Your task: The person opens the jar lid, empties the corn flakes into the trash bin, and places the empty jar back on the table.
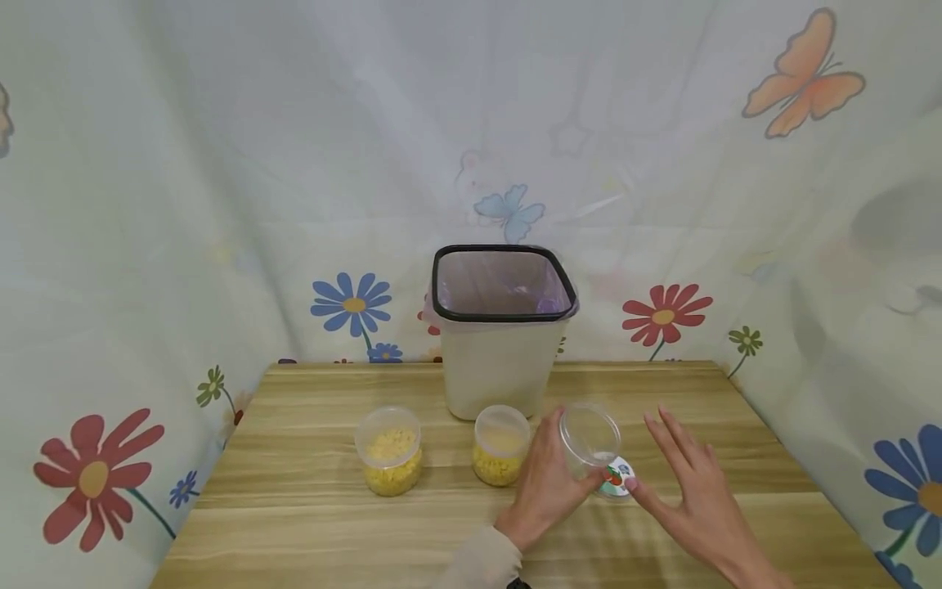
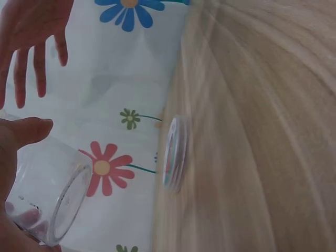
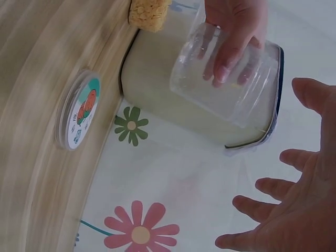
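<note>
My left hand grips a clear plastic jar by its side, tilted and held above the table. Nothing shows inside the jar apart from fingers seen through its wall in the right wrist view. To the right, my right hand is spread in the air, fingers apart and touching nothing. Stacked flat on the table under the jar are clear lids; the top one bears a round label with a red fruit picture and green edge.
Left of my hands stand two open clear tubs of yellow crumbly bits, a larger one and a smaller one. Behind them is a tall white bin with a black rim and a liner. A flowered curtain surrounds the wooden table.
</note>
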A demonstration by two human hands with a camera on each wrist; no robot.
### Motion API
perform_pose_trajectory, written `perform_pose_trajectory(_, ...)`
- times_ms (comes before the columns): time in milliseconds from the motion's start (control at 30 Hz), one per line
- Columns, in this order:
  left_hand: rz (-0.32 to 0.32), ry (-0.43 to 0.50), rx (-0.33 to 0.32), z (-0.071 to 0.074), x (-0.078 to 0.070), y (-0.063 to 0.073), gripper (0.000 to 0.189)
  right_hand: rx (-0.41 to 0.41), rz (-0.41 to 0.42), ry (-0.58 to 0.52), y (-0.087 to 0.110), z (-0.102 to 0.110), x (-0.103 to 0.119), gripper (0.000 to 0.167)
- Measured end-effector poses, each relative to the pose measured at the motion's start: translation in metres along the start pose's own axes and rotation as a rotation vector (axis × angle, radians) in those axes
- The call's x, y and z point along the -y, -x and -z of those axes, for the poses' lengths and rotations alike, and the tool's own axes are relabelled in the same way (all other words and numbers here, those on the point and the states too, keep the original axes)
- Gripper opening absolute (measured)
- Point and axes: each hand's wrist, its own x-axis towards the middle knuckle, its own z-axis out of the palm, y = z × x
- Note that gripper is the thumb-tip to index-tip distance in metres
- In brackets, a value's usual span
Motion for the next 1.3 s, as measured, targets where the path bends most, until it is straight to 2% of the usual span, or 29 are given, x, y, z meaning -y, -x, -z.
perform_pose_trajectory(333, 0.034, 0.018, 0.058, -0.017, 0.011, 0.002, 0.103, 0.019, -0.022, 0.015, 0.001, -0.002, -0.001, 0.087)
perform_pose_trajectory(667, 0.105, 0.021, 0.124, -0.030, 0.023, 0.005, 0.101, 0.022, -0.015, 0.007, 0.007, -0.008, -0.008, 0.088)
perform_pose_trajectory(1000, 0.166, 0.035, 0.160, -0.037, 0.030, 0.007, 0.102, 0.167, -0.061, 0.082, 0.009, -0.010, -0.010, 0.087)
perform_pose_trajectory(1300, 0.206, 0.083, 0.183, -0.044, 0.036, 0.007, 0.103, 0.212, -0.075, 0.105, 0.012, -0.012, -0.011, 0.083)
